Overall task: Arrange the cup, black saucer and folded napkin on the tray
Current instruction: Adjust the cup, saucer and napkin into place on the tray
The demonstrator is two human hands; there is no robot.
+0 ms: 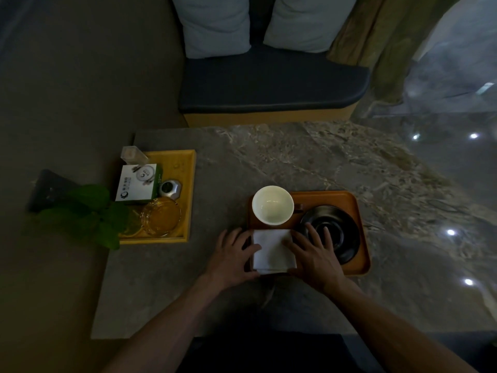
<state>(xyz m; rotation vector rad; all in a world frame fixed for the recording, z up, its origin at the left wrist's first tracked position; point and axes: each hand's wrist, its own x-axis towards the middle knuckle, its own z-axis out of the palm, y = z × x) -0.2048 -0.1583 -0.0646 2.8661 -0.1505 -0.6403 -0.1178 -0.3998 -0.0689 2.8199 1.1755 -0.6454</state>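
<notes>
White folded cloth napkin [273,250]: soft, matt. White round ceramic cup [272,204]: smooth, faint gloss inside. Black round saucer [337,232]: smooth, dull sheen, ringed centre. Orange-brown rounded tray [349,200]: smooth, matt, wood or plastic unclear. Grey veined stone tabletop [309,157]: polished, reflecting lights. Yellow square wooden tray [191,189]: satin. Clear glass ashtray [160,216]: glossy. White printed paper box [137,184]: matt.

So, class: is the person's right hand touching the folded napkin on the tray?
Touching. The head view shows the right hand lying flat with its fingertips over the right edge of the folded napkin, no gap between them.
</notes>
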